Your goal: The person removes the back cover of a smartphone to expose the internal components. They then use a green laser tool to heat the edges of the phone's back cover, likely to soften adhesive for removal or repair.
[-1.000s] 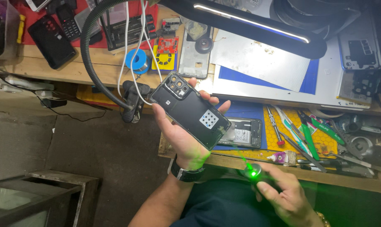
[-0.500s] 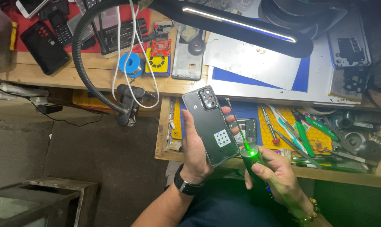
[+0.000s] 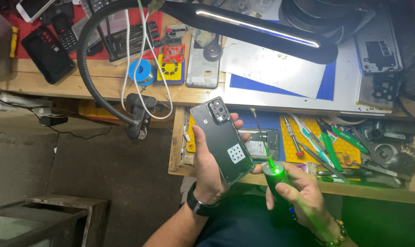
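Flanking the phone (image 3: pixel 223 139): lamp arm (image 3: pixel 257 27) above, open tool drawer (image 3: pixel 335 146) behind.

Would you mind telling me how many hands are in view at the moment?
2. The left hand grips a dark phone; the right hand holds a green-lit tool beside it. No others show.

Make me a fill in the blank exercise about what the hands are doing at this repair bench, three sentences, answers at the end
1. The left hand holds a dark glossy smartphone with its ____ side, the one with the camera cluster, facing up.
2. The right hand grips a slim powered screwdriver whose tip end glows ____.
3. On the left wrist sits a black ____, just below the palm.

Missing words: back; green; watch
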### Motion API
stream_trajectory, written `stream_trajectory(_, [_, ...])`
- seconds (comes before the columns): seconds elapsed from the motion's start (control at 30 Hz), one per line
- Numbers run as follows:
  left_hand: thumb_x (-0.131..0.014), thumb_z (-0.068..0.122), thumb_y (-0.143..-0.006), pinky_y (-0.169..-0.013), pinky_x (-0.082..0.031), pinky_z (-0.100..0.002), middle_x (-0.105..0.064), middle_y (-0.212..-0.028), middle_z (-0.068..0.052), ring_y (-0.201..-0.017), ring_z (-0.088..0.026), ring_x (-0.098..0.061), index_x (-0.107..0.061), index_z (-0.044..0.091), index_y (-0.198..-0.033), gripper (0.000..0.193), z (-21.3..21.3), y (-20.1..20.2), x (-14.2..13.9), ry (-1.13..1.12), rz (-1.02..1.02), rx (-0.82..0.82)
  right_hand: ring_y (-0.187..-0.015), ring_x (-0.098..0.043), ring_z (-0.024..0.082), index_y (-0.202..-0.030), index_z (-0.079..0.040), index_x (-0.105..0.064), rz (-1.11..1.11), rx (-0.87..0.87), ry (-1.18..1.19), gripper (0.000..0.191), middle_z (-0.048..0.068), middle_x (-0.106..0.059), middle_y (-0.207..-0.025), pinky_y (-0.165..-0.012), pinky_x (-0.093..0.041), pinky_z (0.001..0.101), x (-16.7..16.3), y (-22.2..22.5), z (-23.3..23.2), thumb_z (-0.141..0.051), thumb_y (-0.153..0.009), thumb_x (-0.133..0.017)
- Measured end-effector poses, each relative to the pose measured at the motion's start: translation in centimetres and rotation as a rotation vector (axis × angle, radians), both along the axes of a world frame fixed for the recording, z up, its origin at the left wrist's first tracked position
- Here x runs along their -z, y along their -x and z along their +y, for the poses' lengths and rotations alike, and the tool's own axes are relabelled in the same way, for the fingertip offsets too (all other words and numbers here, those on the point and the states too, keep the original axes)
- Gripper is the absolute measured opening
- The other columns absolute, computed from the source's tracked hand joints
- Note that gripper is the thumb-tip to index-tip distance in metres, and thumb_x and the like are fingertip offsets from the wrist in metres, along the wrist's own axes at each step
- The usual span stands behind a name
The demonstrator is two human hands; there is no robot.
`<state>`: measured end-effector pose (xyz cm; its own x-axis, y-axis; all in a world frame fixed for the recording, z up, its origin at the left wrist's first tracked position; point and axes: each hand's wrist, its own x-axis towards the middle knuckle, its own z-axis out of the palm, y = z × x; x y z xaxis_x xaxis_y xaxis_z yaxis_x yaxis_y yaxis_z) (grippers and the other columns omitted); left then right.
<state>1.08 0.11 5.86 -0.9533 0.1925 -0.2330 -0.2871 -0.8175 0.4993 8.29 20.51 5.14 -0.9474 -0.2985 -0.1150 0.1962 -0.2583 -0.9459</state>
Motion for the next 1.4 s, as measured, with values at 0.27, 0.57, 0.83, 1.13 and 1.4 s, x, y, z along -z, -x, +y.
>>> stream_trajectory(0.27, [-0.031,0.074,-0.099,-0.096,-0.057,-0.041,-0.061,-0.128,-0.014,-0.111,-0.023,-0.064,-0.05,0.001,-0.145,0.088,0.4,0.3,-0.8,-0.04,0.012,0.008,-0.064,-0.07,0.021,-0.129,0.011,-0.064,-0.09,-0.099,0.006,0.054,0.016,-0.072,-0.093,-0.064,-0.058,0.0349,0.5,0.5,-0.1,-0.031,-0.094,-0.067])
stream_trajectory(0.57, [-0.029,0.08,-0.093,-0.101,-0.056,-0.049,-0.063,-0.125,-0.016,-0.115,-0.03,-0.066,-0.051,0.001,-0.139,0.094,1.5,-2.0,-0.6,0.014,-0.002,0.092,-0.068,-0.07,0.023,-0.133,0.011,-0.061,-0.07,-0.089,0.05,0.055,0.016,-0.07,-0.091,-0.066,-0.057,0.0349,1.2,1.1,0.0,-0.029,-0.096,-0.068])
stream_trajectory(0.83, [-0.027,0.075,-0.095,-0.098,-0.053,-0.052,-0.065,-0.124,-0.021,-0.112,-0.037,-0.067,-0.052,0.005,-0.137,0.086,-1.0,1.1,-0.1,0.045,-0.048,-0.14,-0.066,-0.066,0.016,-0.132,0.005,-0.06,-0.146,-0.064,-0.22,0.044,0.012,-0.074,-0.095,-0.062,-0.056,0.0306,1.1,-1.2,2.1,-0.018,-0.095,-0.06])
stream_trajectory(1.13, [-0.031,0.076,-0.093,-0.093,-0.058,-0.057,-0.066,-0.114,-0.02,-0.108,-0.036,-0.068,-0.053,0.002,-0.13,0.085,-0.7,1.2,-0.3,0.067,-0.069,-0.16,-0.061,-0.066,0.013,-0.131,0.0,-0.064,-0.161,-0.064,-0.524,0.043,0.007,-0.074,-0.082,-0.057,-0.055,0.0278,1.9,-2.7,3.1,-0.019,-0.092,-0.062])
stream_trajectory(1.4, [-0.032,0.075,-0.097,-0.096,-0.058,-0.052,-0.067,-0.111,-0.019,-0.104,-0.033,-0.07,-0.055,-0.001,-0.125,0.084,-0.5,0.8,-0.6,0.059,-0.018,-0.169,-0.059,-0.065,0.012,-0.132,0.0,-0.064,-0.118,-0.042,-0.552,0.043,0.006,-0.073,-0.079,-0.055,-0.055,0.027,1.9,-2.8,2.7,-0.016,-0.092,-0.063])
